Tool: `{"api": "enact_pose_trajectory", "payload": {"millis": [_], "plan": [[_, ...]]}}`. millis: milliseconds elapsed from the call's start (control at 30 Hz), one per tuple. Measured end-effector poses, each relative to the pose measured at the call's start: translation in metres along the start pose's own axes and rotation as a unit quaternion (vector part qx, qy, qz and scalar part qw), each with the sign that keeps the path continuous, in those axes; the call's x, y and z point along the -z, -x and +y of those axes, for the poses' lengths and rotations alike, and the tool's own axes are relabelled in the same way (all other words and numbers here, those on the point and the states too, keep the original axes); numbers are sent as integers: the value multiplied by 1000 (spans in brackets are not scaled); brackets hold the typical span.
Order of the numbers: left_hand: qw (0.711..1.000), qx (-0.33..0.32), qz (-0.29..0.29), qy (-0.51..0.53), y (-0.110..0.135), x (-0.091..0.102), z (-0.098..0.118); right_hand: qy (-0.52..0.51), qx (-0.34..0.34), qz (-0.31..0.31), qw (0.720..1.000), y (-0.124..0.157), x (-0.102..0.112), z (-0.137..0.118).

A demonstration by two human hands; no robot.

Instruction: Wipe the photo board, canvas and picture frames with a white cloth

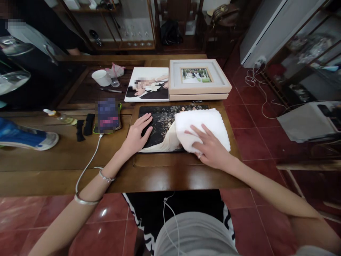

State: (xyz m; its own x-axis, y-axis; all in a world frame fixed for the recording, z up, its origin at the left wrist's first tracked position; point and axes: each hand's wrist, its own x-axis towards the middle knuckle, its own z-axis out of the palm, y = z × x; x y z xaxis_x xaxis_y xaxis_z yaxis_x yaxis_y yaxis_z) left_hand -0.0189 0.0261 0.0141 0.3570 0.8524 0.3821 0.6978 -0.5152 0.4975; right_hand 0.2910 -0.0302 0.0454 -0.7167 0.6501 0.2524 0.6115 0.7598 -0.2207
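A dark glossy photo panel (157, 122) showing a pale gown lies flat on the wooden table in front of me. My left hand (137, 135) rests palm down on the panel's left edge, fingers stretched out and nothing in them. A folded white towel (215, 124) covers the panel's right part and reaches past its right edge. My right hand (210, 145) presses on the towel and holds it against the panel, with some fingers spread over the top. The panel's surface beneath the towel is hidden.
Behind the panel are a white-bordered photo print (149, 85) and stacked frames (199, 90). To the left are a phone (108, 115) with a white cable, dark straps (84, 127), a dropper bottle (61, 117), a blue-and-white packet (26, 137) and a white cup (101, 78). A person (48, 28) stands across the table.
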Motion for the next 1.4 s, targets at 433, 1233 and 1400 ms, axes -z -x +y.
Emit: {"api": "enact_pose_trajectory", "payload": {"millis": [433,1233,1400], "plan": [[997,-41,-58,-36,-9,9,-5,19,-9,-11,1000,0,12,15],[999,11,-24,21,1,-2,-5,-32,57,-23,998,26,14,-27],[999,6,-4,33,0,-3,-5,0,1,2,1000,7,15,24]]}}
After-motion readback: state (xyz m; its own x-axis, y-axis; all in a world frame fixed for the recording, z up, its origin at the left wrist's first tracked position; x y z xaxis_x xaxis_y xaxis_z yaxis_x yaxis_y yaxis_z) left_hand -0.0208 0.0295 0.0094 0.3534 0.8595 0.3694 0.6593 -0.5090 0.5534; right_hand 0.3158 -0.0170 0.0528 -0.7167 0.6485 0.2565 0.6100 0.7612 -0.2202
